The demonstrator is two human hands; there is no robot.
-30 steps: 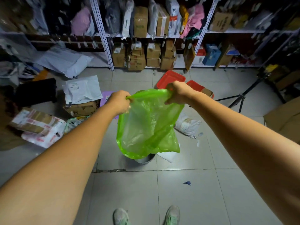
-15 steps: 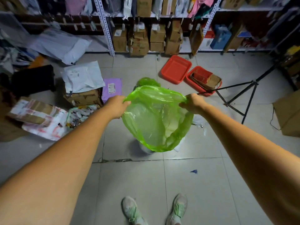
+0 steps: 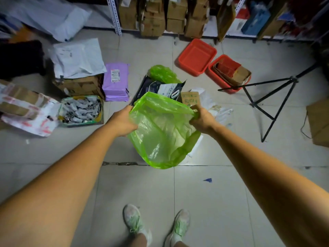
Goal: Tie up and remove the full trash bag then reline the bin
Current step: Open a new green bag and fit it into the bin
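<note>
A fresh translucent green bag (image 3: pixel 162 134) hangs open-mouthed in front of me. My left hand (image 3: pixel 122 122) grips its rim on the left and my right hand (image 3: pixel 202 120) grips the rim on the right, spreading the mouth wide. The bin is hidden under the bag; only a bright patch shows beside the bag's lower right. Behind the bag lies a full green trash bag (image 3: pixel 163 74) beside a dark printed package (image 3: pixel 160 89) and a small brown carton (image 3: pixel 190 99).
Two red tubs (image 3: pixel 196 57) stand at the back right, next to a black tripod (image 3: pixel 270 102). Boxes, a purple parcel (image 3: pixel 116 81) and a tray of small items (image 3: pixel 81 110) crowd the left floor. Shelving with cartons lines the far wall. My shoes (image 3: pixel 135 221) stand on grey tiles.
The view has tilted down and my hands have lowered the green bag and pulled its mouth wider. The full green bag and package behind it have come into sight.
</note>
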